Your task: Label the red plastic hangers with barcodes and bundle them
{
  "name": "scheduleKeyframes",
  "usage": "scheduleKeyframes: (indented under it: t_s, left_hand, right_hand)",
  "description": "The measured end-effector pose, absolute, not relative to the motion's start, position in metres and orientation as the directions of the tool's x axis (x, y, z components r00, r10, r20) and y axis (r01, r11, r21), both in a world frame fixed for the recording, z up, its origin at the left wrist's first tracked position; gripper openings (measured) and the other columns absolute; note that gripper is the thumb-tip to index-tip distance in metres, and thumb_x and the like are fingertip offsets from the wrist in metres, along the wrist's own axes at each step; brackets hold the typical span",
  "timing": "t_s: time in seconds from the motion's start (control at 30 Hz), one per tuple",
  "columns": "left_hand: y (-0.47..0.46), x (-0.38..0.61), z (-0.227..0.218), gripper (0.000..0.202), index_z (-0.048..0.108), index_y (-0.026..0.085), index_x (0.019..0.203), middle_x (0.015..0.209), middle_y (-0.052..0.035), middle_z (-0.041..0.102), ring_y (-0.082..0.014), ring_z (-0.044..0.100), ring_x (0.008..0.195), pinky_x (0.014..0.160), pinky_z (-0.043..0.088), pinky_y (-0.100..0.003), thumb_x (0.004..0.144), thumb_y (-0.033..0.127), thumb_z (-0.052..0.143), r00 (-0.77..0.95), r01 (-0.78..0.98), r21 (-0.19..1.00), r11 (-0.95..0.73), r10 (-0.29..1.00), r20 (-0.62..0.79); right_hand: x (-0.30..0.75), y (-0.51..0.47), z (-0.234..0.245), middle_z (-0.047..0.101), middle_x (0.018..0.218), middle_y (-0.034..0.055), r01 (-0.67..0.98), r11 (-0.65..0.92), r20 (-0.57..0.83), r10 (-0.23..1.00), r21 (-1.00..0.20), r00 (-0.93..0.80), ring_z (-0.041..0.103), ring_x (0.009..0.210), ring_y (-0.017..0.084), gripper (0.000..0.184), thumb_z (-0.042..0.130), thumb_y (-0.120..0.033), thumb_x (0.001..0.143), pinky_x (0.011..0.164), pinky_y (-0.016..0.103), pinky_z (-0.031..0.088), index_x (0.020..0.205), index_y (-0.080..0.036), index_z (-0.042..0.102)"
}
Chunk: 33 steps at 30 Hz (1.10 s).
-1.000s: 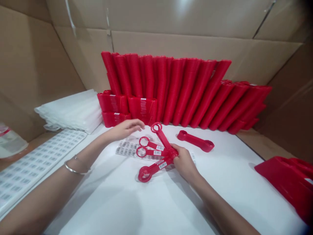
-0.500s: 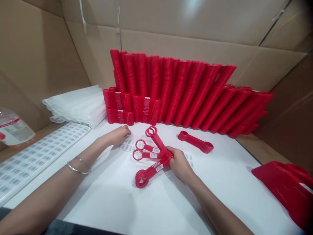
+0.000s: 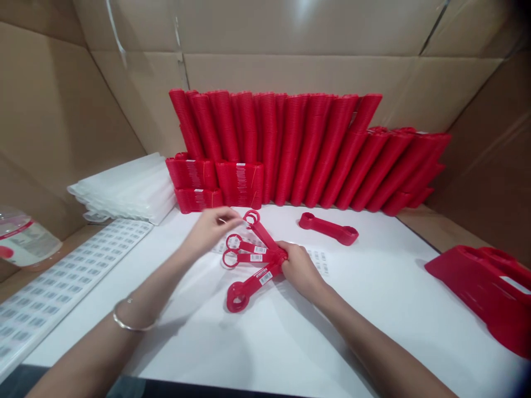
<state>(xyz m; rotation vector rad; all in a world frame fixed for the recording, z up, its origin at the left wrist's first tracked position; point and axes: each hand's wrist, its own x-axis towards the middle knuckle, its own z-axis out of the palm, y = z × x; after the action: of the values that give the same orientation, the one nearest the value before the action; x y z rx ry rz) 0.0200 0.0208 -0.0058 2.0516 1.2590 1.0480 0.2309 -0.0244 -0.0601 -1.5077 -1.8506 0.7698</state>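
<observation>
My right hand [image 3: 301, 268] grips several flat red plastic ring-ended pieces [image 3: 263, 235] by one end, spread like a fan. White barcode labels show on some of them, and their rings point left. My left hand [image 3: 215, 224] is raised beside the ring of the uppermost piece, thumb and forefinger pinched together. What it holds, if anything, is too small to make out. A sheet of barcode labels [image 3: 321, 262] lies on the white table under the fan, partly hidden. To the right of the fan rests a small red stack of like pieces [image 3: 329, 228].
Tall red stacks [image 3: 286, 149] line the back against cardboard walls [image 3: 282, 72]. White foam sheets [image 3: 124, 188], more barcode label sheets [image 3: 78, 282] and a plastic bottle [image 3: 29, 240] are at left. Larger red stacks [image 3: 481, 293] lie at the right edge.
My left hand has lifted off the label sheet and moved right, up to the top piece's ring. My right hand keeps its hold on the fan. The whole view has shifted slightly.
</observation>
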Motion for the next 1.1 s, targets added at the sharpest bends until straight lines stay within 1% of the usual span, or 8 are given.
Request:
scheduleKeyframes:
  t_s: [0.13,0.33,0.5,0.67,0.8,0.93,1.03,1.1]
  left_hand:
    - [0.003,0.059,-0.019,0.014,0.064,0.018,0.074,0.074,0.0,0.066,-0.0138,0.058,0.069,0.065,0.043,-0.025,0.077,0.026,0.053,0.399,0.471,0.732,-0.493,0.859,0.322]
    - [-0.001,0.061,-0.024,0.015,0.064,0.018,0.074,0.075,0.0004,0.065,-0.014,0.057,0.069,0.066,0.043,-0.026,0.078,0.028,0.053,0.347,0.526,0.717,-0.457,0.885,0.309]
    - [-0.005,0.065,-0.026,0.015,0.063,0.019,0.073,0.078,-0.0011,0.064,-0.0157,0.056,0.075,0.069,0.043,-0.029,0.079,0.028,0.053,0.35,0.544,0.685,-0.485,0.873,0.34]
    - [-0.006,0.067,-0.027,0.015,0.062,0.019,0.074,0.076,-0.0013,0.063,-0.0159,0.055,0.074,0.068,0.042,-0.03,0.08,0.028,0.052,0.356,0.583,0.625,-0.52,0.854,0.379]
    - [-0.007,0.069,-0.031,0.013,0.06,0.019,0.075,0.078,-0.0015,0.061,-0.0164,0.052,0.076,0.069,0.039,-0.031,0.082,0.027,0.051,0.358,0.657,0.506,-0.559,0.822,0.443]
    - [-0.008,0.071,-0.036,0.013,0.057,0.019,0.078,0.082,-0.0022,0.059,-0.0175,0.049,0.078,0.07,0.035,-0.032,0.084,0.026,0.047,0.407,0.734,0.312,-0.604,0.758,0.51]
    - [-0.008,0.07,-0.038,0.014,0.055,0.018,0.083,0.087,-0.0042,0.058,-0.019,0.046,0.08,0.07,0.035,-0.032,0.086,0.026,0.043,0.472,0.764,0.16,-0.625,0.711,0.522]
    - [-0.007,0.069,-0.038,0.015,0.053,0.018,0.086,0.089,-0.0056,0.056,-0.02,0.044,0.081,0.071,0.035,-0.033,0.087,0.027,0.042,0.49,0.777,0.109,-0.62,0.704,0.515]
  right_hand:
    - [0.228,-0.029,-0.057,0.068,0.08,0.003,0.617,0.211,0.129,0.976,-0.759,-0.175,0.058,0.068,0.016,0.044,0.038,0.0,0.062,0.058,0.021,0.039,0.091,-0.02,0.065]
    - [0.226,-0.036,-0.05,0.066,0.082,0.0047,0.631,0.255,0.158,0.965,-0.733,-0.207,0.058,0.074,0.017,0.041,0.038,0.0,0.063,0.062,0.022,0.038,0.089,-0.019,0.064]
    - [0.225,-0.038,-0.047,0.066,0.082,0.0043,0.644,0.249,0.149,0.967,-0.724,-0.207,0.058,0.073,0.016,0.042,0.037,0.002,0.06,0.061,0.021,0.037,0.086,-0.019,0.063]
    - [0.224,-0.039,-0.044,0.066,0.081,0.0035,0.636,0.257,0.16,0.965,-0.728,-0.206,0.057,0.072,0.016,0.042,0.036,0.003,0.057,0.06,0.022,0.036,0.082,-0.019,0.062]
    - [0.223,-0.04,-0.042,0.065,0.08,0.0036,0.637,0.265,0.16,0.963,-0.724,-0.218,0.055,0.068,0.015,0.04,0.035,0.003,0.055,0.057,0.021,0.035,0.078,-0.019,0.06]
    - [0.223,-0.041,-0.042,0.065,0.078,0.0031,0.629,0.274,0.174,0.961,-0.728,-0.217,0.054,0.067,0.015,0.039,0.034,0.003,0.054,0.057,0.021,0.035,0.077,-0.019,0.058]
    - [0.222,-0.041,-0.044,0.064,0.076,0.003,0.633,0.286,0.188,0.958,-0.72,-0.219,0.053,0.066,0.015,0.035,0.035,0.002,0.056,0.057,0.021,0.035,0.075,-0.018,0.057]
    - [0.222,-0.041,-0.044,0.064,0.076,0.0031,0.632,0.29,0.195,0.956,-0.719,-0.218,0.054,0.065,0.015,0.036,0.035,0.002,0.057,0.057,0.021,0.035,0.076,-0.018,0.058]
